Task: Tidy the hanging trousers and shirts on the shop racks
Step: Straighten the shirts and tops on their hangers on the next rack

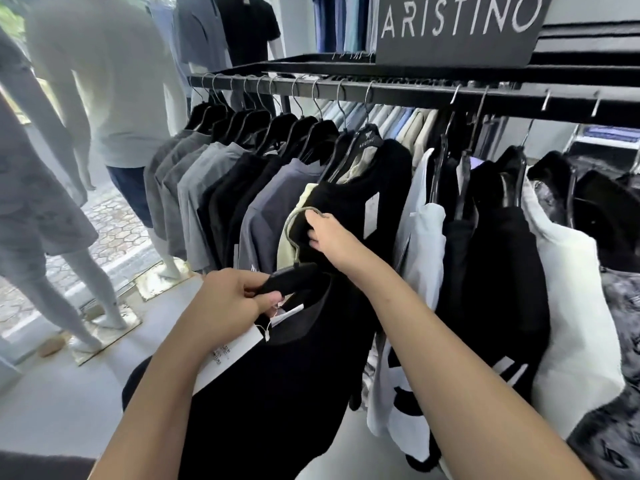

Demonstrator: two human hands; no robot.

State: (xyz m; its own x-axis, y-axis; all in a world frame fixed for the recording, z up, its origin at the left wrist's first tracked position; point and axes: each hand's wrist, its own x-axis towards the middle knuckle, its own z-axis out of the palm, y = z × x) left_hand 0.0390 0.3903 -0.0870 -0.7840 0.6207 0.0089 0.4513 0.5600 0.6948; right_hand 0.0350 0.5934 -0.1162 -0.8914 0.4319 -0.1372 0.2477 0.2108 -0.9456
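black cotton t-shirt on a black plastic hanger is off the rail and hangs nearest to the person; the left hand has its fingers curled round the shoulder of that hanger. a white paper price tag hangs just below this hand. beyond it the right hand pinches the metal hook of this hanger, against the hanging black t-shirt with a pale lining.

i judge the risks so: the hook can catch in the cloth behind the right hand and pull it, because the hook lies against the fabric. the loose shirt may slide from its hanger if the left hand tilts it more. the tag string could also snag on the fingers.

above the right hand runs the long black metal rail, with a row of grey and black t-shirts to the left of the hands and white and black garments to the right. far to the left of the left hand stand white mannequins on square plates on a pale smooth floor, beside a window. above the rail a dark sign with the word aristino is fixed.
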